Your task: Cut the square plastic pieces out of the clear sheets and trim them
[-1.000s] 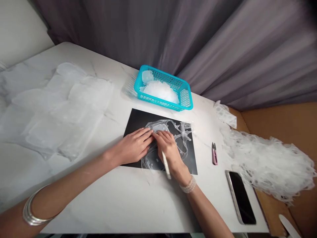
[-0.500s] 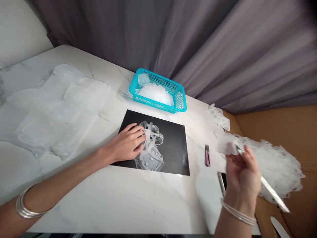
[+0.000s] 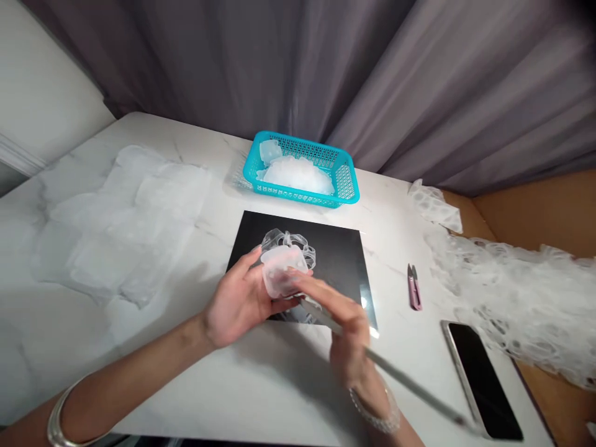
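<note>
A frosted, translucent squarish sheet piece (image 3: 280,267) with small raised dots rests in my left hand (image 3: 239,304). That palm faces up, its fingers partly behind the piece. My right hand (image 3: 349,323) grips a long, slim pen-like tool (image 3: 410,382), and its fingertips touch the face of the piece. The tool's tip lies by the lower edge of the piece; whether it has a blade I cannot tell. Beneath both hands, on a black mat (image 3: 333,248), lies a clear cut-out frame (image 3: 302,245) with looped openings, partly hidden.
Frosted sheets (image 3: 135,217) lie spread at the left. A turquoise basket (image 3: 298,198) holds a heap of translucent pieces. To the right are pink thread snips (image 3: 414,288), a phone (image 3: 484,379), a pile of cut-out scraps (image 3: 521,292) and a cardboard box (image 3: 540,208).
My right hand has come from the scrap pile to the mat with the tool and the frosted piece. My left hand has turned palm up off the clear frame and now holds the piece.
</note>
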`<act>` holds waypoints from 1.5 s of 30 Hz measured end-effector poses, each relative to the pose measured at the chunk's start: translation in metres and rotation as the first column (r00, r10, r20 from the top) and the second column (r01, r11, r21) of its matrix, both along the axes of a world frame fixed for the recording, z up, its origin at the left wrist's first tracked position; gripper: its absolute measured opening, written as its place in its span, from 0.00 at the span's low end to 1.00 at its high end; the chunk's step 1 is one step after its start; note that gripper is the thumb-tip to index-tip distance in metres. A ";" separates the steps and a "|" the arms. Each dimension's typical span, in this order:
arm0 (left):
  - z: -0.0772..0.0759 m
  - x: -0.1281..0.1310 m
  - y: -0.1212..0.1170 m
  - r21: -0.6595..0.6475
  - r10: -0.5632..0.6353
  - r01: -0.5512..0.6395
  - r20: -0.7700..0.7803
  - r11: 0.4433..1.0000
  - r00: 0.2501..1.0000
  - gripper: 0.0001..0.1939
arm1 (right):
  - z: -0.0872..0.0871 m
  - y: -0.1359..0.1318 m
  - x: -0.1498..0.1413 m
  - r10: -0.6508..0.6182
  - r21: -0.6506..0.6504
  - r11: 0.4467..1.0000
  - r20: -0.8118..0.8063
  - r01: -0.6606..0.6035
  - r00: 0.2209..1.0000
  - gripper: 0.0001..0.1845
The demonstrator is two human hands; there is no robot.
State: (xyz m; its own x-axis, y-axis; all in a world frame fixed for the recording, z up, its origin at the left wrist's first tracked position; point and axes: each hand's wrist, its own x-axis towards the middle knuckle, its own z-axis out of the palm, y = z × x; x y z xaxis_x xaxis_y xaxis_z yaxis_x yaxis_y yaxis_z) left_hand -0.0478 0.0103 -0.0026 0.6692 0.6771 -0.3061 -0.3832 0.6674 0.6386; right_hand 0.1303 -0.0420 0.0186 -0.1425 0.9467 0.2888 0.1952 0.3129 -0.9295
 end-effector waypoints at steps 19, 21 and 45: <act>-0.006 -0.004 -0.003 -0.104 -0.096 0.115 0.171 0.988 0.981 0.42 | -0.019 0.018 0.023 -0.407 -0.454 0.847 -0.221 0.277 0.886 0.21; -0.006 -0.003 -0.004 -0.118 -0.095 0.120 0.197 0.986 0.976 0.41 | -0.020 0.017 0.023 -0.357 -0.487 0.847 -0.223 0.214 0.907 0.24; -0.017 -0.003 -0.008 -0.118 -0.234 0.275 0.278 0.954 0.932 0.36 | -0.023 0.017 0.035 -0.355 -0.526 0.827 -0.215 0.198 0.910 0.26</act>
State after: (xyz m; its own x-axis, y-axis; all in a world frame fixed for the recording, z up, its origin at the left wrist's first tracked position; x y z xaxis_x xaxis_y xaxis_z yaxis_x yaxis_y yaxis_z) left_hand -0.0512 0.0027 -0.0197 0.8824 0.4324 -0.1857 -0.3254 0.8457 0.4231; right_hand 0.1654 -0.0253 -0.0048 0.1628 0.9594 -0.2302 -0.0997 -0.2161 -0.9713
